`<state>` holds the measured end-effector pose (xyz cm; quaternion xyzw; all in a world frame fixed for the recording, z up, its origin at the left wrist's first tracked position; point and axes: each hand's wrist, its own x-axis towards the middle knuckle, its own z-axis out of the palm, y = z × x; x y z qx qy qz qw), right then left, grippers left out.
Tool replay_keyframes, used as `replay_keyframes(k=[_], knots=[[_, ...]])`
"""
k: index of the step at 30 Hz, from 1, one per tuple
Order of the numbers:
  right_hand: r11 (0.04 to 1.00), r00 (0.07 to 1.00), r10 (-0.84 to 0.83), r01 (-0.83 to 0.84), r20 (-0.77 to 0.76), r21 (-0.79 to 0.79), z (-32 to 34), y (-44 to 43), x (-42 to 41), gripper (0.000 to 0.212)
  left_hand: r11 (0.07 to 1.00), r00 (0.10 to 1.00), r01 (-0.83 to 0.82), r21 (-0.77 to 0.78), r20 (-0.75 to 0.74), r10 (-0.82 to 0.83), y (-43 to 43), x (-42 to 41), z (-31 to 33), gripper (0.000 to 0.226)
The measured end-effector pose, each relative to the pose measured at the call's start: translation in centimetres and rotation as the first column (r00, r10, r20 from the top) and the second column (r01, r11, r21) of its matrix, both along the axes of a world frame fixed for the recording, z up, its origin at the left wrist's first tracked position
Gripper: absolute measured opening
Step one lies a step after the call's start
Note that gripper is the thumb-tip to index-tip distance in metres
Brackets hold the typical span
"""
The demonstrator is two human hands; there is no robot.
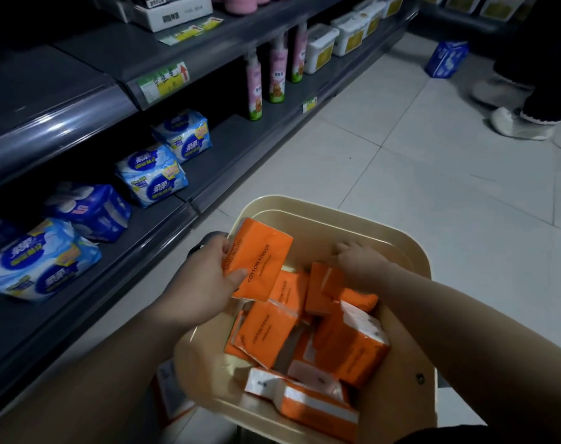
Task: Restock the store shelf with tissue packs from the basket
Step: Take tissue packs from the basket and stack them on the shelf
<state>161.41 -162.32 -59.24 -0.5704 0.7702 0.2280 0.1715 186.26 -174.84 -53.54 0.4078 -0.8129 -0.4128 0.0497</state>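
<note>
A beige basket sits on the floor in front of me, holding several orange tissue packs. My left hand grips one orange tissue pack by its left edge, lifted above the basket's left rim. My right hand reaches into the far side of the basket, fingers on another orange pack that stands on edge. The dark lower shelf lies to the left, with bare room near its front edge.
Blue-and-white packs line the lower shelf, more of them further along. Pink bottles and white tubs stand beyond. Another person's feet and a blue package are on the tiled floor at the upper right.
</note>
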Motion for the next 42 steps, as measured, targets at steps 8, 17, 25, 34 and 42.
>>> replay_keyframes(k=[8,17,25,34,42], knots=[[0.994,0.992,0.086,-0.080,-0.095,0.069,1.3,-0.3,1.6,0.032,0.997,0.999,-0.036,0.062,-0.015,0.037,-0.3,1.4,1.3,0.027],[0.921,0.967,-0.122,0.194,0.222,-0.339,10.3,-2.7,4.4,0.064,0.982,0.985,-0.170,-0.084,-0.048,0.166,-1.4,3.9,6.2,0.024],[0.837,0.936,0.011,0.185,0.353,-0.515,19.9,-6.4,11.1,0.064,0.919,0.969,-0.246,-0.308,-0.067,0.237,-4.1,11.0,13.4,0.037],[0.561,0.888,0.220,0.223,0.403,-0.797,27.8,-12.3,21.6,0.055,0.749,0.903,-0.406,-0.524,-0.107,0.415,-8.2,22.6,21.4,0.038],[0.422,0.757,0.348,0.400,0.553,-0.814,29.4,-19.0,29.5,0.042,0.638,0.838,-0.438,-0.633,-0.031,0.544,-14.7,30.5,23.4,0.033]])
